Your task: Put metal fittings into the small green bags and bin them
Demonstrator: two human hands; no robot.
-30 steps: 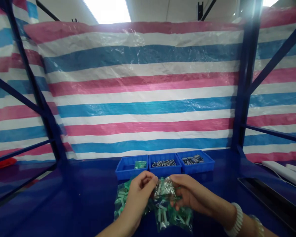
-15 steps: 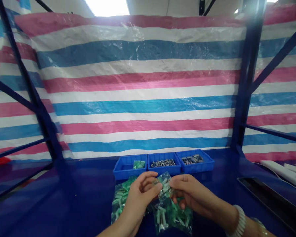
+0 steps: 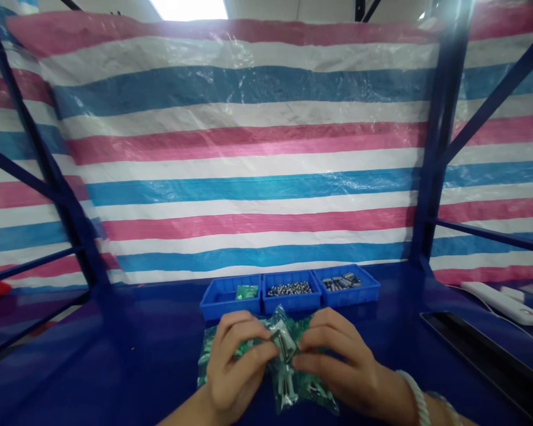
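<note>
Between my two hands is a small clear plastic bag [image 3: 282, 337] with pale pieces inside, its green-tinted film crumpled. My left hand [image 3: 233, 367] pinches the bag's left side between thumb and fingers. On the opposite side my right hand [image 3: 344, 361], closed, grips the bag with thumb and fingertips. Just below lies another clear bag [image 3: 286, 384] holding white plastic pieces. More green-tinted bags lie on the table: one bag [image 3: 204, 358] left of my left hand and one bag [image 3: 318, 391] partly under my right hand.
Three blue bins stand in a row behind my hands: the left bin [image 3: 208, 303] holds a small green packet [image 3: 247, 291], the middle one small metal parts [image 3: 289, 288], the right one metal pieces [image 3: 343, 281]. A black flat panel [image 3: 484, 361] and a white power strip [image 3: 506, 303] lie right.
Both hands have turned, with more fingers curled around the held bag. The bag now sits slightly left and looks more bunched. The camera view has shifted a little.
</note>
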